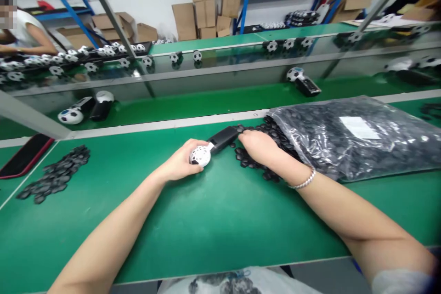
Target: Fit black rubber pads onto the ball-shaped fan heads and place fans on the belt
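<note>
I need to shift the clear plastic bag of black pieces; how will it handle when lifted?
The bag will probably sag, since its plastic is creased. It looks fairly heavy, being packed so full. Loose black pieces heaped by its left end suggest an opening there, so tilting might spill more.

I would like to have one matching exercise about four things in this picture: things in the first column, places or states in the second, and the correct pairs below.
Column 1
1. Round white football-patterned ball
2. Silver beaded bracelet
3. Transparent plastic bag of black pieces
4. Flat black rectangular object with red edge

Column 2
A. bearing a white label
B. at the picture's left edge
C. held by the left hand
D. worn behind the right hand

Pairs: 1-C, 2-D, 3-A, 4-B
</note>
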{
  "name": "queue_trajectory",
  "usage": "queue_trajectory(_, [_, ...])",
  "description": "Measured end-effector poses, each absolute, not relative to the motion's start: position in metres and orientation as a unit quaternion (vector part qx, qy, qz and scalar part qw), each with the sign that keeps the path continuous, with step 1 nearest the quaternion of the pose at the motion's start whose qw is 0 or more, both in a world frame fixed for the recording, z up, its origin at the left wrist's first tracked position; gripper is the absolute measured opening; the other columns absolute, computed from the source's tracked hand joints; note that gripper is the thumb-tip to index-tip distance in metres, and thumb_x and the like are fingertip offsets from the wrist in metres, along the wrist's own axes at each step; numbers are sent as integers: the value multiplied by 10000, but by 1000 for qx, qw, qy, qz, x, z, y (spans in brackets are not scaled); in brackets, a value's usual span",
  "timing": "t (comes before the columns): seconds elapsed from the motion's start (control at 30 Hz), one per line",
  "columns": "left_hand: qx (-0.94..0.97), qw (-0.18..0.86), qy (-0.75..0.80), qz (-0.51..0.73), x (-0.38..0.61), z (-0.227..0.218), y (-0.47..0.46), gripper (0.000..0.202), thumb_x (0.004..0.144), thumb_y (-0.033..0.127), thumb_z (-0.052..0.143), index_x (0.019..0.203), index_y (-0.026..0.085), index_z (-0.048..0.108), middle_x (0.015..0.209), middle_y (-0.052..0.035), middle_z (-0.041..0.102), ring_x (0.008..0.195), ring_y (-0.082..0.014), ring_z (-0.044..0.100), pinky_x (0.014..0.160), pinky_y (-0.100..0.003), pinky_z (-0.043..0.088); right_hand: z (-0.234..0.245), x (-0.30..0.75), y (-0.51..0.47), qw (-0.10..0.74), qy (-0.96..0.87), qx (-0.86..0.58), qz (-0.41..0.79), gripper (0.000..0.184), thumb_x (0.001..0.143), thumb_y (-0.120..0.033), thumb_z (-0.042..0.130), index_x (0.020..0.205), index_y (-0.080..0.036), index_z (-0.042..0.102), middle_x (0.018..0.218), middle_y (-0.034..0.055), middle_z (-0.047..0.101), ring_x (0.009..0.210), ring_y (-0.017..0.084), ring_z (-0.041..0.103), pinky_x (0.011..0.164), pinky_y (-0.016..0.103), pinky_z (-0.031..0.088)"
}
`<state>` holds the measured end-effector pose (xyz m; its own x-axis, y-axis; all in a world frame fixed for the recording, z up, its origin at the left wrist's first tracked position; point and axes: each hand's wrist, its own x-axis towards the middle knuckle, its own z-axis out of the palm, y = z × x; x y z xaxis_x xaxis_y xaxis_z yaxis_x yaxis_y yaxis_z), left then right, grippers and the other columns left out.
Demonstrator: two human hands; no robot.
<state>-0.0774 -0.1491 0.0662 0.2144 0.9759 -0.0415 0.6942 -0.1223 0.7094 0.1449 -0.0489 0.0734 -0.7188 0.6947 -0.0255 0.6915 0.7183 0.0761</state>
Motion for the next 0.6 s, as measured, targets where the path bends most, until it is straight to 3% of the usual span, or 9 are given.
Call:
queue_trajectory(0.13, [731, 328, 553, 229, -83, 66, -147, 580, 645, 182, 589, 1199, 239, 424, 1200, -46, 450, 1074, -231, 479, 929, -379, 401, 76, 144, -51, -90, 936, 314, -131, 202, 784, -11, 557, 909, -147, 637, 891, 70, 635, 795, 196, 609, 714, 263, 467])
queue_trajectory(0.27, [752, 330, 517, 241, -86, 63, -145, 578, 635, 162, 578, 1189, 233, 427, 1217, -41, 448, 1122, -229, 452, 974, -377, 362, 76, 130, -68, -183, 892, 233, -341, 138, 759, -61, 628, 845, -170, 623, 785, -15, 643, 710, 129, 601, 666, 208, 459])
queue_trajectory(0.6, [759, 308, 519, 244, -83, 57, -144, 586, 618, 145, 568, 1181, 220, 422, 1185, -44, 458, 1100, -225, 463, 952, -357, 379, 51, 115, -76, -281, 898, 100, -323, 131, 742, -44, 672, 771, -171, 654, 803, 8, 621, 799, 144, 563, 731, 240, 427])
